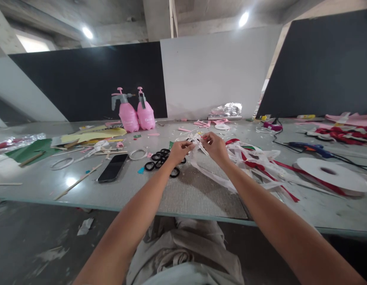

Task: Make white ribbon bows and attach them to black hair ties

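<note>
Together, both hands pinching white ribbon (198, 143) above the worktop (189, 194), left hand (179, 151) and right hand (214, 147) closing fingertips on its loops, black rings (161, 158) lying just beside, phone (112, 168) sitting further left.

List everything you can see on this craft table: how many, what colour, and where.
table: one, grey, across the view
spray bottles: two, pink, back left of centre
phone: one, black, flat, left of the hands
elastic rings: several, black, beside the left hand
hoops: two, white, near the phone
paper sheets: yellow and green, far left
ribbon heap: one, red and white, right of the hands
ribbon spool: one, white, far right
glue gun: one, blue, behind the spool
white ribbon strip: one, white, between the hands
left hand: pinching the strip
right hand: pinching the strip
</note>
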Action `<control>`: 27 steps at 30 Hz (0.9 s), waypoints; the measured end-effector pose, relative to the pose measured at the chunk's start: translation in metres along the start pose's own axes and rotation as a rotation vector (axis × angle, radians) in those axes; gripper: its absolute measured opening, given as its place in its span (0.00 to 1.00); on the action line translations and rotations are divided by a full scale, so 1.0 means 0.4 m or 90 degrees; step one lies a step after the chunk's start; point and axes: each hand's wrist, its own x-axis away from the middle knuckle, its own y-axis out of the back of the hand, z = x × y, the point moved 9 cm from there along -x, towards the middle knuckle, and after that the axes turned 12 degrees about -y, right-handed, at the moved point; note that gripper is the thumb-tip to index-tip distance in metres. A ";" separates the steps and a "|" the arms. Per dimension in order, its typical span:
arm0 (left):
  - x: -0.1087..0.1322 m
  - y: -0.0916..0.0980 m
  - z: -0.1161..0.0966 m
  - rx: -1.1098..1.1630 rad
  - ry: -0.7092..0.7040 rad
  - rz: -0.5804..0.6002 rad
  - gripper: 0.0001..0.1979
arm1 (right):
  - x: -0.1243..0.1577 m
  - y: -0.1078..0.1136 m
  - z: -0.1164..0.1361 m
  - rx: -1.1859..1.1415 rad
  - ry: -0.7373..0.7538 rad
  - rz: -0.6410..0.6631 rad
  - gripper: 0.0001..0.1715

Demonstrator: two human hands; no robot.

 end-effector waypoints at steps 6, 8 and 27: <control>-0.003 0.004 -0.001 -0.012 -0.021 0.004 0.19 | 0.026 -0.033 0.061 0.033 0.134 0.106 0.12; -0.003 0.003 -0.002 -0.029 -0.030 0.014 0.19 | 0.029 -0.041 0.063 0.052 0.138 0.135 0.12; 0.004 -0.015 -0.011 -0.118 -0.066 0.053 0.18 | 0.028 -0.083 0.065 0.309 0.177 0.140 0.12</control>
